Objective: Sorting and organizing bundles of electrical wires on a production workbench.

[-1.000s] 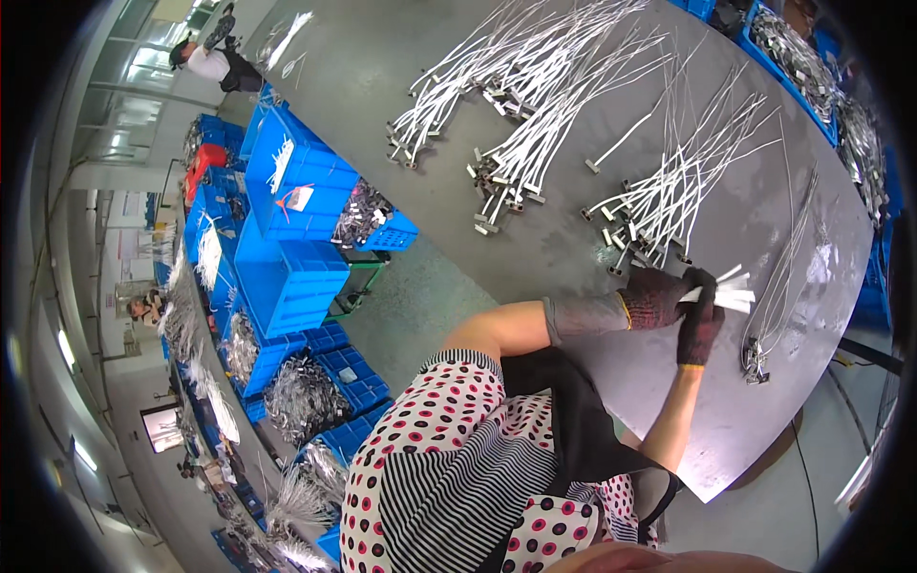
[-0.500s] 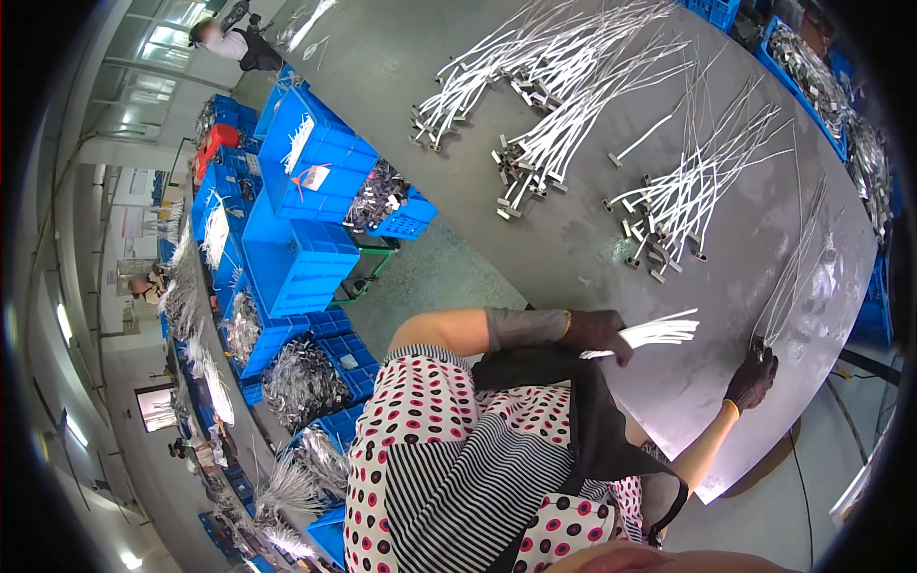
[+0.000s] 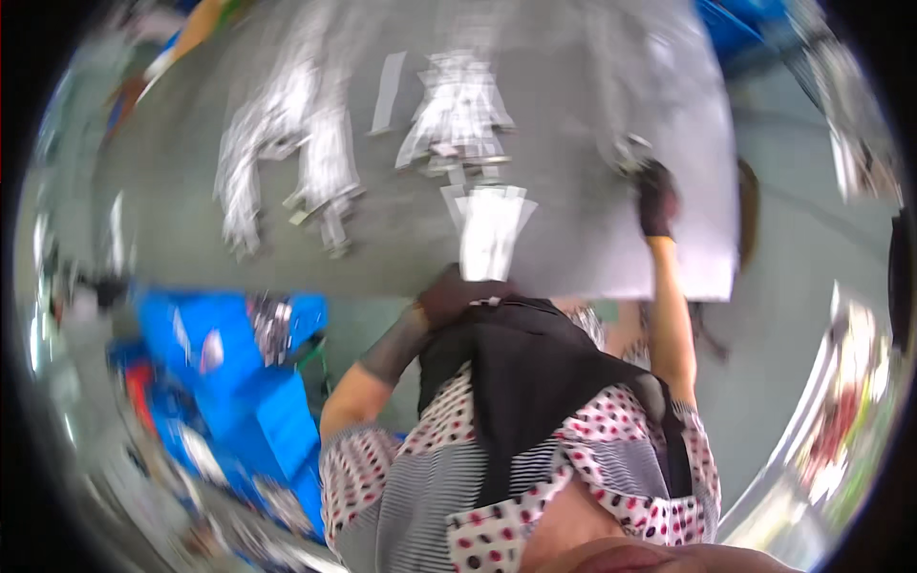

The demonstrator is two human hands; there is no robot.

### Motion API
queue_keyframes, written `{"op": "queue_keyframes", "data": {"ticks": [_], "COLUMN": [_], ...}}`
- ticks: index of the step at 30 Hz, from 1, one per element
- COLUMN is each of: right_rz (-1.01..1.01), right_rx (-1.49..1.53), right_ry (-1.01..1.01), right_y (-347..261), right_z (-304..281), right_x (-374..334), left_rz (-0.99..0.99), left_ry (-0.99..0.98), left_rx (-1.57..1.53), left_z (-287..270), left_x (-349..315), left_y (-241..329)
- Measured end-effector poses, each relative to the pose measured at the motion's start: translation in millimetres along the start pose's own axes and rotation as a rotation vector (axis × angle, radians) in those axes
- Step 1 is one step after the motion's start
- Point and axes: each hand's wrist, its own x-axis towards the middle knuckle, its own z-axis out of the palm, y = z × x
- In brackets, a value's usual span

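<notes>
My left hand (image 3: 457,294), in a dark glove, is closed around a bundle of white-sleeved wires (image 3: 490,234) at the near edge of the grey table (image 3: 578,253). The bundle's white ends fan out away from me. Further right, my gloved right hand (image 3: 656,201) is at the near end of some thin wires (image 3: 630,151); its fingers look closed on them, though motion smears the detail. Just beyond my left hand lies a pile of white-sleeved wires (image 3: 458,110) with small end pieces. Two more piles, a left pile (image 3: 239,181) and a middle pile (image 3: 327,158), lie further left.
A single white strip (image 3: 388,91) lies between the piles. Blue crates (image 3: 287,411) stand below the table's edge on my left, and another blue crate (image 3: 740,24) is beyond its far right corner. A brown rounded object (image 3: 750,215) shows past the right edge.
The whole view has swung round, so the table now lies straight ahead and the picture is blurred. My left hand still holds the white bundle; my right hand remains at the thin wires.
</notes>
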Motion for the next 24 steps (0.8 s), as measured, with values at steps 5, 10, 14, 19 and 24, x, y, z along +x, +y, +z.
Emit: {"op": "queue_keyframes", "data": {"ticks": [5, 10, 14, 19, 24], "right_rz": [0.460, 0.739, 0.915, 0.733, 0.995], "right_rx": [0.190, 0.868, 0.981, 0.885, 0.444], "right_ry": [-0.148, 0.073, 0.211, 0.188, -0.243], "right_y": [-101, -119, -145, -166, -185], "right_z": [-74, -95, -101, -124, -152], "right_x": [1, -37, -70, -129, -226], "left_rz": [0.001, 0.078, 0.042, 0.105, 0.141], "left_ry": [0.045, -0.183, -0.140, -0.139, -0.138], "left_rx": [-0.136, 0.093, 0.053, -0.224, -0.564], "left_z": [15, 30, 39, 84, 116], "left_x": [19, 23, 46, 125, 199], "left_y": [1, 6, 10, 26, 19]}}
